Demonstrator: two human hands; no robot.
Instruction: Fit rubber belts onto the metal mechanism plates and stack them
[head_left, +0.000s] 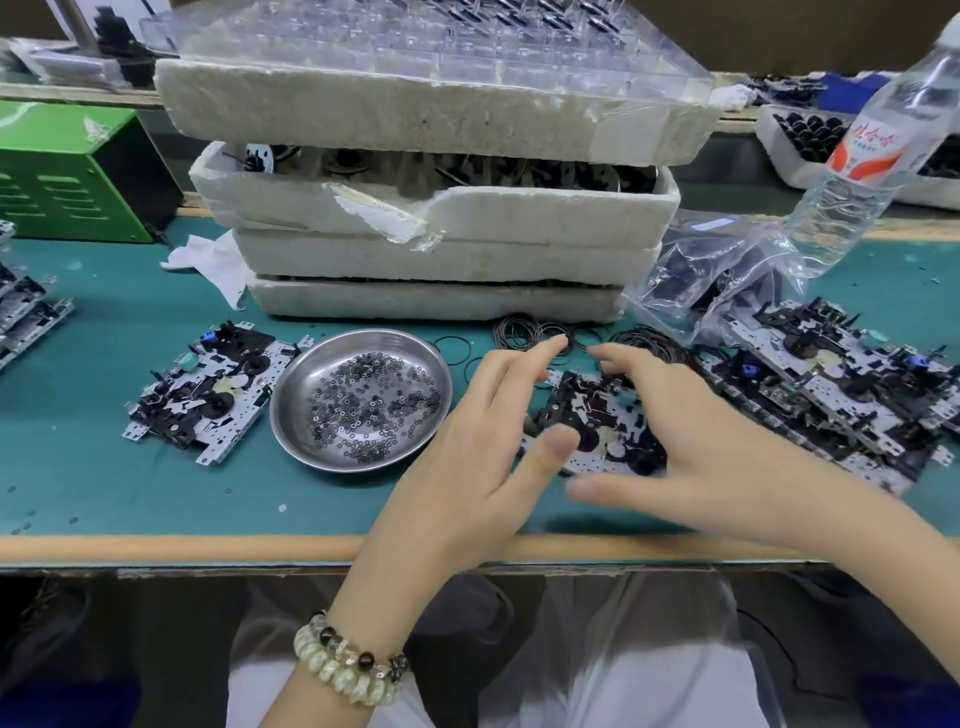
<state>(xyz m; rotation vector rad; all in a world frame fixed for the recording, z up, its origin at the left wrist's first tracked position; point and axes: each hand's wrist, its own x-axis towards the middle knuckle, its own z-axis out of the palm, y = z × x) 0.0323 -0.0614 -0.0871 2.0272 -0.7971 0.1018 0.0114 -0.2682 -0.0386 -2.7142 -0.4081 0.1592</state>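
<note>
A metal mechanism plate (597, 421) with black parts lies on the green mat between my hands. My left hand (467, 447) hovers over its left edge, fingers spread, thumb touching the plate's near corner. My right hand (675, 447) covers its right side, fingers spread and curved over it. Whether either hand grips the plate is unclear. Loose black rubber belts (530, 332) lie just behind the plate. A second plate (202, 389) rests at the left. Several plates (841, 384) lie overlapped at the right.
A steel dish (291, 410) of small black washers sits left of my hands. Stacked foam trays (441, 260) stand behind. A plastic bag of parts (701, 275), a water bottle (878, 150), a green box (62, 171) and more plates at the far left (26, 312) surround the area.
</note>
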